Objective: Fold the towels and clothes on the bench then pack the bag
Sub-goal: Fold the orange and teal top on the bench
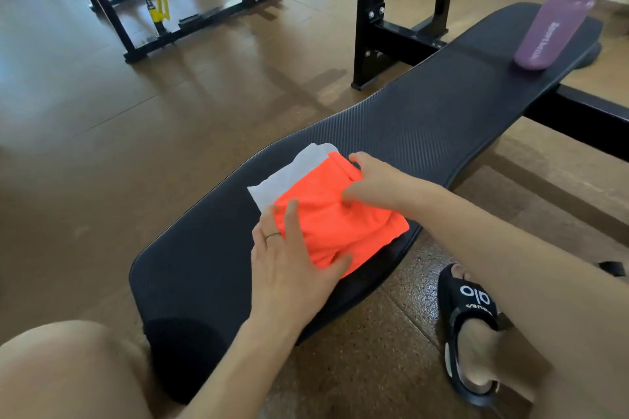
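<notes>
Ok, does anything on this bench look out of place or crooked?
The folded orange garment lies askew on the folded white cloth, leaving one white corner uncovered. The pink bottle stands upright on the black bench.

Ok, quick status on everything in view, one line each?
orange garment: folded, lying on white towel
white towel: folded, flat on bench
bench: holds the pile and bottle
pink bottle: upright, capped
left hand: pressing flat on garment
right hand: pinching garment's edge

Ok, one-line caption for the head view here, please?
Seated at a black gym bench, left hand flat on a folded orange garment atop white cloth, right hand pinching its edge.
</notes>
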